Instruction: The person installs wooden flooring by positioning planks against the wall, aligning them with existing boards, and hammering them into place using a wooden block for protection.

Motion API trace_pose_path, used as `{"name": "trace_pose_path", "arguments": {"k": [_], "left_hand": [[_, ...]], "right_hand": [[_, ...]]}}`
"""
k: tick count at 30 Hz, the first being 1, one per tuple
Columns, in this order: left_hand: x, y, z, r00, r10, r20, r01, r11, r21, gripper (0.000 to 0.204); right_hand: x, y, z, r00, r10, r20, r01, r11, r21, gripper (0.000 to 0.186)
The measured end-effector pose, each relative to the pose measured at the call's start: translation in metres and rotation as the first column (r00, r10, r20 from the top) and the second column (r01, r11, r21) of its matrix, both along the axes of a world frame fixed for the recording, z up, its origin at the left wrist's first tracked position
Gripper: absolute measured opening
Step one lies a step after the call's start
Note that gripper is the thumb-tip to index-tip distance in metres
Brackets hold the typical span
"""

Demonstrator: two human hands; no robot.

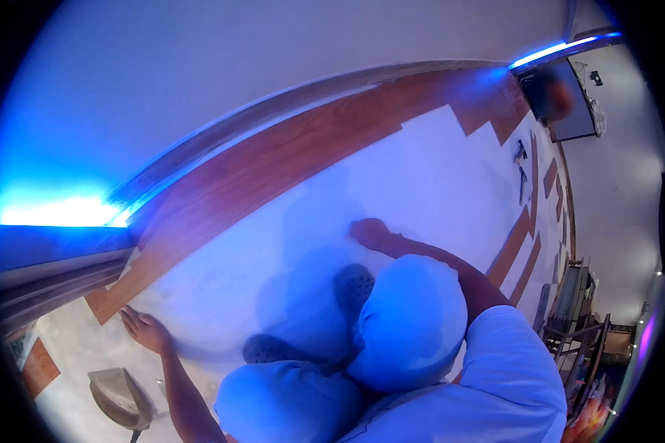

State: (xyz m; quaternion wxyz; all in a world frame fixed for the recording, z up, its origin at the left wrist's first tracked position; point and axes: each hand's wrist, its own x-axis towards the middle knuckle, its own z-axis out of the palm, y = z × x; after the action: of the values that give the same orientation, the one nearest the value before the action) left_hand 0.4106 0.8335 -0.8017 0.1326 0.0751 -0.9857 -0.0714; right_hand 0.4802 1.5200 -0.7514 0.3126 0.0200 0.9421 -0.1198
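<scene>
I crouch on a white floor (310, 210) beside reddish-brown wood-look planks (288, 148) laid along the wall. My left hand (144, 331) is open, fingers apart, at the white floor just below the near end of those planks (107, 299). My right hand (369, 230) rests low over the white floor in front of my knees, its fingers curled; whatever they may hold is too small or hidden to make out. Both my grey perforated shoes (355, 288) show beneath me.
Lower left lies a dustpan (118, 395). At right are loose planks (510, 251), dark tools (521, 166), a dark-screened panel (573, 103) and a rack of clutter (576, 347). A baseboard with blue light strips (547, 52) borders the wall.
</scene>
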Motion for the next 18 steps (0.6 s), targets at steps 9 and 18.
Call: {"name": "trace_pose_path", "arguments": {"k": [9, 18], "left_hand": [[-0.009, -0.043, -0.032, 0.987, 0.160, -0.022, -0.158, 0.984, 0.077, 0.056], [0.016, -0.002, 0.038, 0.962, 0.238, -0.132, -0.203, 0.951, 0.235, 0.057]], "right_hand": [[-0.020, 0.008, -0.041, 0.974, 0.228, -0.016, -0.223, 0.964, 0.147, 0.039], [-0.023, -0.004, 0.041, 0.903, 0.058, 0.425, -0.099, 0.992, 0.075, 0.049]]}}
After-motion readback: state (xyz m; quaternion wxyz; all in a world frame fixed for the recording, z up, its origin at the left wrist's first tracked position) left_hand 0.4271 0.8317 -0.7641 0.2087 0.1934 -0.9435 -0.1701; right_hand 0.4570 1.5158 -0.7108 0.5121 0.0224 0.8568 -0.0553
